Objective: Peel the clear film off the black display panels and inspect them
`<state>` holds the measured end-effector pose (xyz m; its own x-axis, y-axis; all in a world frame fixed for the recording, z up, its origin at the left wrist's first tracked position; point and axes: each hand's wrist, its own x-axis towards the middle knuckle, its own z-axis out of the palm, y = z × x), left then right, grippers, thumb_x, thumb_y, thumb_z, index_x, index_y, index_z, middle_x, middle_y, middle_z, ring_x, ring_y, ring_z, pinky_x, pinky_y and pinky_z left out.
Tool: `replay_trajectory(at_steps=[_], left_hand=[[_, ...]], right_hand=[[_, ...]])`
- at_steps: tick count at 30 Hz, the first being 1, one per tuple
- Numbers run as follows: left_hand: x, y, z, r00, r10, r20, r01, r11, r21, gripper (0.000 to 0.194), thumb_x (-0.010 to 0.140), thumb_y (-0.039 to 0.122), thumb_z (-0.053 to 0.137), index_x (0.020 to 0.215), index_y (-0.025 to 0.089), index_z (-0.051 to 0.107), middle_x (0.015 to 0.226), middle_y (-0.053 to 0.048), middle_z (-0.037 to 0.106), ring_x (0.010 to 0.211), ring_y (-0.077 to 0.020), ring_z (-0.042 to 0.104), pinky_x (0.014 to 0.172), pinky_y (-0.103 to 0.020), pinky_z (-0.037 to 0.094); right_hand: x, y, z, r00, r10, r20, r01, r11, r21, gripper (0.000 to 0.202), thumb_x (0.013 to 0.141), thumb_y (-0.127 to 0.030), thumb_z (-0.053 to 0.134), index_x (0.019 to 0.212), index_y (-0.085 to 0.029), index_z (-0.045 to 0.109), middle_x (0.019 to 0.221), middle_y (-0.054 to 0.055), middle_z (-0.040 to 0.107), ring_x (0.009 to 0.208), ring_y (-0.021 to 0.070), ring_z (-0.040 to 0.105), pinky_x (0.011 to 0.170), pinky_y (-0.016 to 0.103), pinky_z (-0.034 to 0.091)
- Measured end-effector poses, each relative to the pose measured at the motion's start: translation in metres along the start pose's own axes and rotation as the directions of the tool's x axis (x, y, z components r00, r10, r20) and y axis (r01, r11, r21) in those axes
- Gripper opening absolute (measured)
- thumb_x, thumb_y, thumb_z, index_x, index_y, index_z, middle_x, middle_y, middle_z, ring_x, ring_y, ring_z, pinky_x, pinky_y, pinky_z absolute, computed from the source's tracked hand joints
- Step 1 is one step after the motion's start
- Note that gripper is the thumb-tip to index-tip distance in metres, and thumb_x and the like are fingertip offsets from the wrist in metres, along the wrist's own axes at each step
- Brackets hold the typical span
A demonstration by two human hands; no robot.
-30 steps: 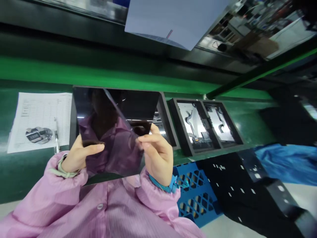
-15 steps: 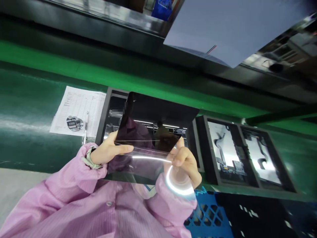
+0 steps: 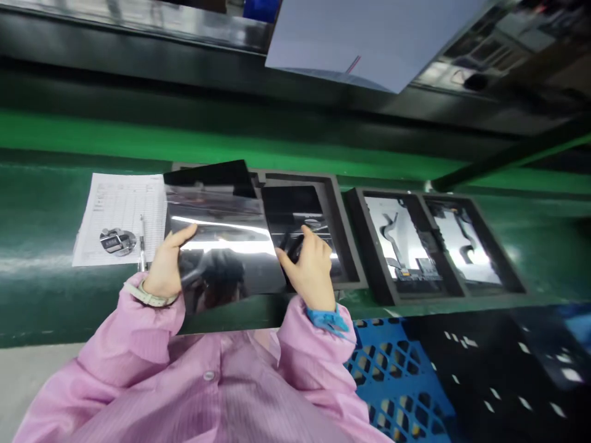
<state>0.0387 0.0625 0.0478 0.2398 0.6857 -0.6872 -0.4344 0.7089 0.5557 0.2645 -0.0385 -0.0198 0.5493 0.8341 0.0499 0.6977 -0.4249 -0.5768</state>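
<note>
My left hand [image 3: 167,263] grips the left edge of a glossy dark display panel [image 3: 226,246], thumb on top and fingers hidden beneath. The panel lies tilted over the left part of a grey-black foam tray [image 3: 348,246], and bright light streaks reflect off it. At the panel's right edge is my right hand [image 3: 311,267], its thumb and index finger spread apart. The thumb tip is by that edge; whether it touches cannot be made out. Under these fingers a second black panel [image 3: 293,206] sits in the tray's right compartment.
To the right, another foam tray [image 3: 420,246] holds two panels with ribbon cables. On the left, a printed sheet [image 3: 115,203] carries a metal tally counter [image 3: 117,241] and a pen [image 3: 142,243]. A blue plastic crate [image 3: 392,369] stands below the green bench [image 3: 41,246].
The panel has moved left and lower, away from my body's middle. My right hand has loosened from its pinch on the panel's lower right and spread its fingers above the tray's right compartment.
</note>
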Motion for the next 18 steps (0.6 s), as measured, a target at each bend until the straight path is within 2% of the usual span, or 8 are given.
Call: replay_trajectory(at_steps=[2, 4, 7, 10, 12, 15, 17, 18], left_hand=[[0.000, 0.008, 0.003, 0.996, -0.044, -0.075, 0.041, 0.998, -0.046, 0.015, 0.088, 0.020, 0.066, 0.076, 0.013, 0.071, 0.066, -0.006, 0.073, 0.073, -0.0241, 0.076, 0.073, -0.034, 0.066], [-0.001, 0.014, 0.006, 0.994, -0.017, -0.104, 0.010, 0.998, -0.061, 0.013, 0.090, 0.017, 0.063, 0.085, 0.011, 0.073, 0.072, -0.008, 0.076, 0.076, -0.0248, 0.078, 0.078, -0.036, 0.067], [-0.004, 0.020, 0.009, 0.993, 0.048, -0.108, -0.050, 0.999, -0.018, 0.015, 0.091, 0.014, 0.061, 0.098, 0.009, 0.073, 0.073, -0.008, 0.077, 0.077, -0.0245, 0.078, 0.081, -0.036, 0.068], [-0.007, 0.024, 0.013, 0.991, 0.078, -0.105, -0.075, 0.997, 0.034, 0.020, 0.093, 0.013, 0.057, 0.102, 0.007, 0.073, 0.072, -0.008, 0.077, 0.077, -0.0245, 0.079, 0.083, -0.038, 0.068], [-0.008, 0.026, 0.017, 0.991, 0.073, -0.110, -0.066, 0.996, 0.068, 0.019, 0.092, 0.015, 0.056, 0.099, 0.008, 0.073, 0.075, -0.009, 0.078, 0.081, -0.0260, 0.079, 0.084, -0.039, 0.068], [-0.009, 0.026, 0.027, 0.997, 0.026, -0.076, -0.016, 0.992, 0.129, 0.014, 0.088, 0.021, 0.064, 0.093, 0.013, 0.074, 0.081, -0.010, 0.079, 0.089, -0.0311, 0.078, 0.085, -0.042, 0.067], [-0.008, 0.023, 0.037, 0.999, -0.001, -0.037, 0.007, 0.988, 0.152, 0.013, 0.087, 0.022, 0.064, 0.092, 0.015, 0.074, 0.081, -0.009, 0.079, 0.090, -0.0323, 0.077, 0.084, -0.043, 0.067], [-0.007, 0.020, 0.044, 1.000, 0.006, -0.011, -0.004, 0.986, 0.164, 0.014, 0.088, 0.022, 0.062, 0.091, 0.015, 0.073, 0.079, -0.009, 0.078, 0.088, -0.0316, 0.077, 0.082, -0.044, 0.067]], right_hand=[[0.004, -0.001, 0.002, 0.995, 0.038, 0.090, -0.013, 0.965, -0.263, 0.069, 0.089, -0.044, 0.062, 0.147, -0.011, 0.045, 0.154, 0.026, 0.045, 0.142, 0.0441, 0.041, 0.115, 0.064, 0.037], [0.007, -0.011, -0.001, 0.981, 0.073, 0.177, 0.007, 0.910, -0.415, 0.071, 0.090, -0.042, 0.063, 0.151, -0.011, 0.043, 0.157, 0.026, 0.042, 0.142, 0.0448, 0.042, 0.112, 0.060, 0.042], [0.010, -0.035, -0.015, 0.952, 0.095, 0.290, 0.077, 0.846, -0.528, 0.069, 0.091, -0.036, 0.061, 0.152, -0.008, 0.042, 0.151, 0.027, 0.049, 0.137, 0.0425, 0.050, 0.099, 0.049, 0.054], [0.015, -0.054, -0.037, 0.944, 0.090, 0.317, 0.104, 0.832, -0.545, 0.050, 0.093, -0.025, 0.054, 0.140, -0.008, 0.052, 0.131, 0.025, 0.065, 0.117, 0.0378, 0.066, 0.085, 0.043, 0.058], [0.023, -0.055, -0.054, 0.964, 0.079, 0.255, 0.077, 0.833, -0.548, 0.037, 0.095, -0.021, 0.046, 0.127, -0.009, 0.059, 0.115, 0.024, 0.071, 0.102, 0.0364, 0.073, 0.081, 0.045, 0.058], [0.046, -0.027, -0.087, 0.996, 0.082, 0.019, -0.060, 0.856, -0.514, 0.026, 0.094, -0.017, 0.045, 0.111, -0.010, 0.064, 0.095, 0.023, 0.073, 0.089, 0.0382, 0.074, 0.080, 0.050, 0.056], [0.066, 0.006, -0.112, 0.990, 0.066, -0.127, -0.106, 0.933, -0.343, 0.019, 0.084, -0.008, 0.053, 0.098, -0.012, 0.067, 0.082, 0.019, 0.072, 0.083, 0.0355, 0.072, 0.083, 0.051, 0.054], [0.074, 0.024, -0.124, 0.981, 0.030, -0.191, -0.064, 0.983, -0.172, 0.018, 0.077, -0.004, 0.056, 0.087, -0.014, 0.067, 0.074, 0.014, 0.070, 0.078, 0.0316, 0.070, 0.084, 0.049, 0.052]])
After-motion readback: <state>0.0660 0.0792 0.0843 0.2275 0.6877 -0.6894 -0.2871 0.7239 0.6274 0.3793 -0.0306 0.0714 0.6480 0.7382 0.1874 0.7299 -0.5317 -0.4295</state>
